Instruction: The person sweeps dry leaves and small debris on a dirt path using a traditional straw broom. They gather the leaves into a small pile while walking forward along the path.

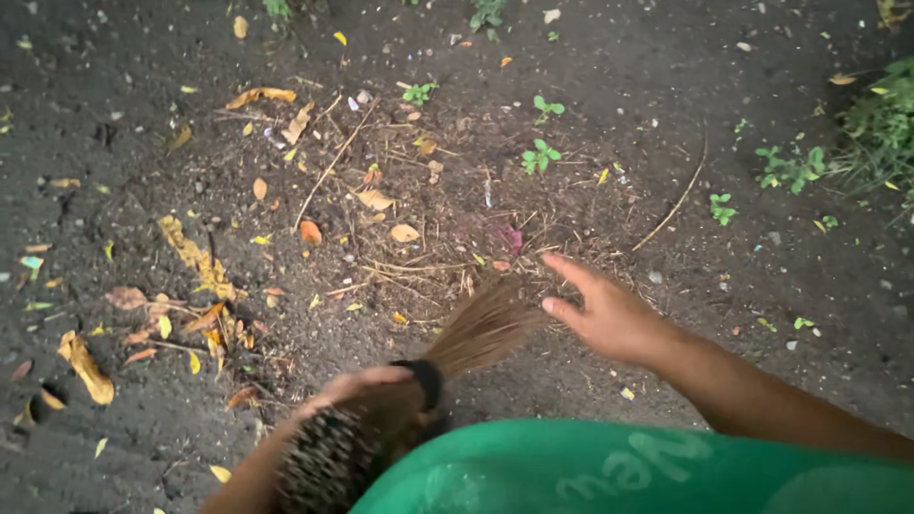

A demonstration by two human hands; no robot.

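Left hand — fingers wrapped round bundled brown stick broom, bristles on dark soil | right hand — fingers spread, empty, over gathered twig-and-leaf heap | beyond: scattered yellow dry leaves unswept.

Dark bare soil pretty much everywhere; dry yellow and brown leaves scattered mostly on the left; small green seedlings poking up near the top; a long thin twig lying on the right; weedy greenery at the right edge.
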